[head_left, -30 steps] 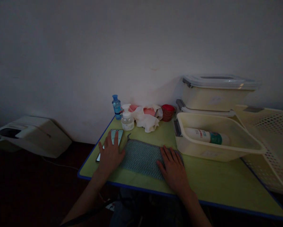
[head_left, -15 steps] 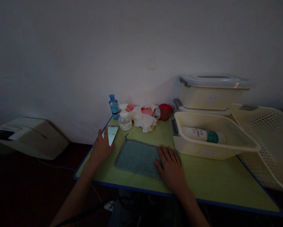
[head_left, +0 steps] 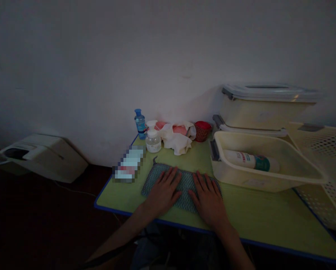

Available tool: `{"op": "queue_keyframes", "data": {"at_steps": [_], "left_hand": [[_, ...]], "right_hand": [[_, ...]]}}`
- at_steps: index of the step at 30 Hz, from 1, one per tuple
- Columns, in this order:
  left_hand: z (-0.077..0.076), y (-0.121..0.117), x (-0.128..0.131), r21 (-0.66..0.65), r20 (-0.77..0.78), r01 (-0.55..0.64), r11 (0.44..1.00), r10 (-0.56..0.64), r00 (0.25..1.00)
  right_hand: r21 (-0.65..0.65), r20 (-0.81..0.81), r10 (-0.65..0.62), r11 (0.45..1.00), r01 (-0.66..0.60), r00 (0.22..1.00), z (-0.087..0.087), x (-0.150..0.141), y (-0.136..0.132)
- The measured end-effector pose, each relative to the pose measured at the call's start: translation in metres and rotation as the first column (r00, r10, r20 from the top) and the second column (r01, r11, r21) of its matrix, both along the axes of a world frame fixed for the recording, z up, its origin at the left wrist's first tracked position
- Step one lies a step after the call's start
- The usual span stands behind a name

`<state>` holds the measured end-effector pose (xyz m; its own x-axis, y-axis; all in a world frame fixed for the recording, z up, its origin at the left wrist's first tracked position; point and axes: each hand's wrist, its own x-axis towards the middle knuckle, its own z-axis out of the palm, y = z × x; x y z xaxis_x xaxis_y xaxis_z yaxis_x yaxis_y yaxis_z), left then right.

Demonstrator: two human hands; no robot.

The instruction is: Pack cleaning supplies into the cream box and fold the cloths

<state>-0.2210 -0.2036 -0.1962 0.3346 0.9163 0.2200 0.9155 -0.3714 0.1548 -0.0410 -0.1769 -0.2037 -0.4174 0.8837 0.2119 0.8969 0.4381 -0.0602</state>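
Observation:
A grey knitted cloth (head_left: 184,179) lies flat near the front edge of a yellow-green table (head_left: 254,213). My left hand (head_left: 163,191) rests palm down on the cloth's left part, fingers stretched out. My right hand (head_left: 208,197) lies flat on its right part, fingers spread. Both hands hold nothing. A phone (head_left: 128,164) with a lit screen lies on the table left of the cloth, apart from my left hand.
At the back stand a blue bottle (head_left: 140,123), a pump bottle (head_left: 153,140), a crumpled white cloth (head_left: 177,138) and a red cup (head_left: 202,131). A cream tub (head_left: 266,176) holds a white bottle (head_left: 248,159); a lidded box (head_left: 266,107) and perforated basket (head_left: 325,157) sit right.
My left hand left the phone and moved right onto the cloth, beside my right hand. The phone now lies alone on the table. My right hand stayed on the cloth.

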Motion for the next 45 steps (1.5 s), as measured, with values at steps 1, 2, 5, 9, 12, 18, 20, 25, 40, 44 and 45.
{"op": "queue_keyframes", "data": {"at_steps": [1, 2, 5, 9, 12, 18, 20, 25, 40, 44, 45], "left_hand": [[-0.001, 0.002, 0.0, -0.016, -0.025, 0.011, 1.0, -0.012, 1.0], [-0.001, 0.003, -0.001, -0.028, -0.043, 0.013, 1.0, -0.015, 0.999], [-0.003, 0.004, -0.006, -0.035, -0.059, 0.004, 0.999, -0.007, 0.998], [-0.001, 0.002, -0.013, -0.063, -0.058, 0.014, 0.998, -0.018, 0.998], [0.003, 0.002, -0.018, -0.11, -0.061, 0.046, 0.993, -0.053, 0.997], [0.004, 0.003, -0.02, -0.14, -0.053, 0.054, 0.989, -0.062, 0.997], [0.003, 0.003, -0.02, -0.146, -0.049, 0.051, 0.988, -0.059, 0.997], [0.003, 0.003, -0.018, -0.168, -0.051, 0.04, 0.985, -0.049, 0.998], [-0.001, -0.008, -0.016, -0.108, -0.06, -0.087, 0.99, 0.081, 0.995], [0.0, -0.011, -0.009, -0.094, -0.07, -0.179, 0.979, 0.173, 0.982], [0.0, -0.012, -0.007, -0.087, -0.073, -0.201, 0.976, 0.195, 0.978]], "right_hand": [[-0.003, 0.006, 0.0, 1.0, 0.0, 1.0, 0.0, 0.0, 0.0], [-0.009, 0.012, 0.001, 1.0, -0.001, 1.0, 0.0, 0.0, 0.0], [-0.023, 0.025, 0.01, 1.0, -0.009, 1.0, 0.002, 0.001, 0.0], [-0.022, 0.021, 0.04, 0.999, -0.04, 0.999, 0.0, 0.007, 0.002], [0.004, 0.011, 0.073, 0.997, -0.073, 0.997, -0.005, 0.017, 0.002], [0.094, -0.124, 0.018, 0.996, -0.007, 0.992, -0.018, 0.037, -0.012], [0.119, -0.185, -0.04, 0.991, 0.063, 0.982, -0.016, 0.041, -0.02], [0.058, -0.217, -0.163, 0.982, 0.179, 0.962, 0.0, 0.044, -0.033], [-0.086, -0.351, -0.188, 0.982, 0.169, 0.917, 0.017, 0.037, -0.036], [0.189, -0.423, 0.0, 0.978, 0.089, 0.906, 0.014, 0.031, -0.031], [0.257, -0.42, 0.034, 0.963, 0.083, 0.907, 0.014, 0.029, -0.029]]}}
